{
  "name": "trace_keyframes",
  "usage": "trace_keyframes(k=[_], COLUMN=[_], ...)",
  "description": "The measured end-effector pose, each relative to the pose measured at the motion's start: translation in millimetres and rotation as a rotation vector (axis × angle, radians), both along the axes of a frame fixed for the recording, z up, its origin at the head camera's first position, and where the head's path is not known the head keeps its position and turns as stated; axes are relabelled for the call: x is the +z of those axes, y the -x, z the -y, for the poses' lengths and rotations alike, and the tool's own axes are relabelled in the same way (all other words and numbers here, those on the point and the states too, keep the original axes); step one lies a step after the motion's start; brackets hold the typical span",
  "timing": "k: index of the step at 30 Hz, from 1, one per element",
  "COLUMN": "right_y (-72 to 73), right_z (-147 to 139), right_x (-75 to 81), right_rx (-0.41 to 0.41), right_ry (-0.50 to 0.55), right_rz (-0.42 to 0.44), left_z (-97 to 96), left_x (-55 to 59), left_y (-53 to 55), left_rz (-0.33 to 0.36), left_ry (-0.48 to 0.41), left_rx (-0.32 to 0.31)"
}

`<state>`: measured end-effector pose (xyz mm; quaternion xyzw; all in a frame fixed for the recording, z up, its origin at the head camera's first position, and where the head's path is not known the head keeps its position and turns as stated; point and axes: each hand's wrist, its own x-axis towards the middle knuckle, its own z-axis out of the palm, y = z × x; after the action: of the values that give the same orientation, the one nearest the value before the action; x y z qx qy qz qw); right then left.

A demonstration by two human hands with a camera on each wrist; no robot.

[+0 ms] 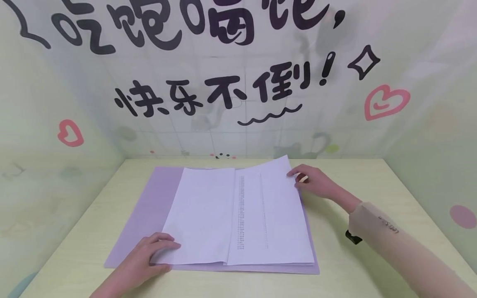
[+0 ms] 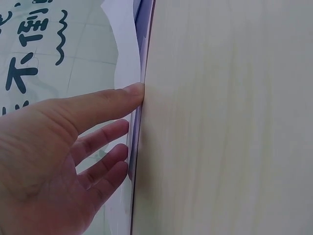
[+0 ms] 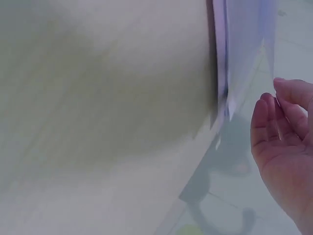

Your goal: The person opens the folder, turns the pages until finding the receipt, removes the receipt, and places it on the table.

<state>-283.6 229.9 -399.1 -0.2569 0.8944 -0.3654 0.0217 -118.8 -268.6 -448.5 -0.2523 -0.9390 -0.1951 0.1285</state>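
A lilac folder (image 1: 139, 215) lies open on the table with white sheets inside. Its left page (image 1: 201, 207) looks blank. The right page (image 1: 283, 215) bears a narrow column of small print and a second column of marks. My right hand (image 1: 316, 181) pinches the right page's outer edge near the top corner, and that corner is lifted; the right wrist view shows the page edge between thumb and fingers. My left hand (image 1: 143, 254) rests on the left page's lower corner with fingers extended. In the left wrist view its thumb (image 2: 110, 104) touches the folder's near edge.
The pale wood-grain table (image 1: 346, 265) extends around the folder. Behind and at both sides stand light walls (image 1: 179, 136) with black lettering, pink hearts and coloured dots. A dark band (image 1: 353, 237) shows under the right sleeve (image 1: 395, 236).
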Motion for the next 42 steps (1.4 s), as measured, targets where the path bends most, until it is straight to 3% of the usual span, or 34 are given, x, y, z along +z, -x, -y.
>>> trace_keyframes(k=[7,19,30,42], right_y=[8.8,27.0,42.2,52.6], right_z=[-2,15,48,87], right_x=[12.3,27.8,54.0,79.2], right_rx=[0.027,-0.031,-0.023,0.031], right_ry=[-0.004,0.002,0.027,0.033], right_rz=[-0.069,-0.163,-0.250,-0.252], left_z=[-1.1,-2.3,-4.1,-1.3], left_x=[1.4,5.1,6.3,2.9], left_y=[-0.3,-1.6,-2.5,-2.2], left_rz=[0.025,0.054,0.063,0.026], left_ry=[0.013,0.018,0.011,-0.009], left_rx=[0.009,0.023,0.029,0.007])
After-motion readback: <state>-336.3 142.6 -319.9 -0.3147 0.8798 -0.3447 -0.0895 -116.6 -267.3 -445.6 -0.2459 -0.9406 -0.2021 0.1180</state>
